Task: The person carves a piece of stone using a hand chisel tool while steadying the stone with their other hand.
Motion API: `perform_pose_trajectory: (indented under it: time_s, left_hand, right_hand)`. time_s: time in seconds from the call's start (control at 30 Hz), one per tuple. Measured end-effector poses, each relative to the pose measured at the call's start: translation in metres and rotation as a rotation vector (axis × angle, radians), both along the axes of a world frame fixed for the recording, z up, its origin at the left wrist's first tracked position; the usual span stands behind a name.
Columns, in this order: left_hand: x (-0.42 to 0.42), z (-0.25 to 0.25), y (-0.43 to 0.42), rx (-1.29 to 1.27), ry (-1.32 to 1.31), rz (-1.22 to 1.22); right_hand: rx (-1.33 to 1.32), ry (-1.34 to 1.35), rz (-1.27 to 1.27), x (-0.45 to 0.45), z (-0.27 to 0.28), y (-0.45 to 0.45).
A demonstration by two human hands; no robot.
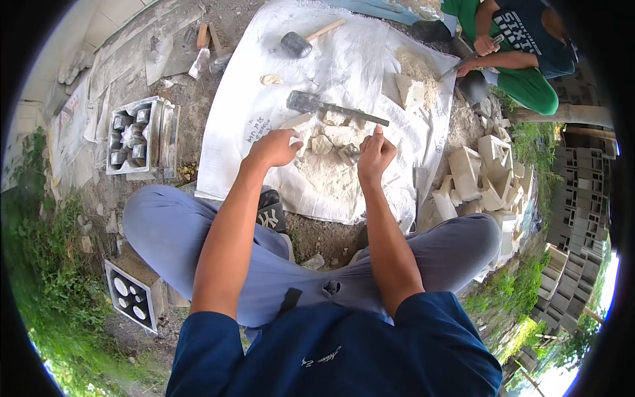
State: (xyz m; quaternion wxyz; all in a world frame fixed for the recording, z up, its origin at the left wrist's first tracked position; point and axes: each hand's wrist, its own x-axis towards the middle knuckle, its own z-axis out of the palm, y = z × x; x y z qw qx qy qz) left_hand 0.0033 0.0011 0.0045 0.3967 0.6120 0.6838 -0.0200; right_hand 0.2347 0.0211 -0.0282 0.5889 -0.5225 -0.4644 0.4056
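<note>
My left hand (pixel 274 148) is curled, its fingertips close to a pale block fragment (pixel 297 124); I cannot make out whether it holds anything. Opposite it, my right hand (pixel 377 155) is closed with the thumb pointing up, beside a small grey piece (pixel 348 154). What lies inside those fingers is hidden. Just beyond both hands lies a hammer (pixel 305 101) with a dark head, its long dark handle reaching toward my right thumb. Broken pale chunks (pixel 340 135) and crumbled powder (pixel 331 178) lie between my hands on a white sack sheet (pixel 228 142).
A mallet (pixel 296 45) with a wooden handle lies farther up the sheet. Metal molds (pixel 135 135) and a box with round holes (pixel 132 296) stand at left. Broken hollow blocks (pixel 486 172) are piled at right. Another person (pixel 522 53) works at top right with a tool.
</note>
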Motion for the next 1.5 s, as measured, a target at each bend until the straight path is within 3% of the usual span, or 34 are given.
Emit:
perform_pose_trajectory:
  time_s: [0.1, 0.2, 0.3, 0.33, 0.4, 0.53, 0.63, 0.77, 0.87, 1.0, 1.07, 1.13, 1.17, 1.2, 1.27, 1.33, 1.5]
  left_hand:
    - [0.0, -0.008, -0.003, 0.041, 0.018, 0.006]
    - [-0.002, -0.005, -0.008, 0.039, 0.021, 0.022]
    - [-0.001, -0.002, -0.004, -0.004, 0.009, 0.019]
    - [0.001, -0.003, -0.002, -0.014, 0.002, 0.02]
    - [0.005, -0.002, 0.001, -0.001, 0.005, 0.01]
    - [0.005, -0.004, -0.003, 0.024, 0.002, 0.026]
    - [0.002, -0.007, -0.004, 0.074, -0.02, 0.031]
    - [0.007, 0.001, 0.001, 0.041, -0.035, 0.036]
    - [0.009, -0.006, 0.001, 0.027, -0.012, -0.013]
    - [0.006, -0.003, -0.003, 0.006, -0.013, 0.03]
    - [0.004, -0.002, -0.002, 0.068, -0.042, 0.029]
    - [0.007, 0.006, 0.0, 0.036, -0.034, 0.025]
    - [0.008, 0.005, 0.001, 0.013, -0.035, 0.016]
    - [0.009, 0.003, 0.004, -0.002, -0.033, 0.005]
    - [0.009, -0.001, 0.005, 0.008, -0.032, -0.014]
    - [0.007, -0.01, -0.001, 0.0, -0.033, -0.023]
    - [0.002, -0.003, -0.006, 0.026, -0.028, 0.056]
  right_hand:
    - [0.045, 0.332, -0.047, 0.01, 0.046, 0.001]
    - [0.123, 0.329, -0.1, 0.007, 0.07, -0.002]
    - [0.071, 0.197, -0.044, 0.001, 0.021, -0.005]
    - [-0.001, -0.072, -0.058, 0.0, -0.008, -0.007]
    - [-0.088, 0.058, 0.008, -0.002, 0.003, -0.008]
    - [0.009, 0.334, -0.046, 0.01, 0.036, -0.006]
    - [0.148, 0.309, -0.027, 0.01, 0.06, -0.007]
    - [0.058, 0.129, -0.056, 0.011, -0.016, -0.004]
    - [-0.015, 0.214, -0.01, 0.013, 0.01, 0.003]
    - [0.122, 0.316, -0.034, 0.022, 0.052, 0.005]
    - [0.137, 0.29, -0.033, 0.02, 0.062, 0.003]
    - [0.083, 0.236, -0.038, 0.017, 0.032, 0.005]
    - [-0.062, 0.112, 0.014, 0.02, -0.001, 0.006]
    - [-0.037, -0.167, 0.027, 0.011, 0.001, 0.001]
    - [-0.122, -0.057, 0.029, 0.008, 0.01, 0.004]
    - [-0.023, 0.138, 0.029, 0.016, 0.022, 0.002]
    - [0.078, 0.211, 0.073, 0.013, 0.051, -0.001]
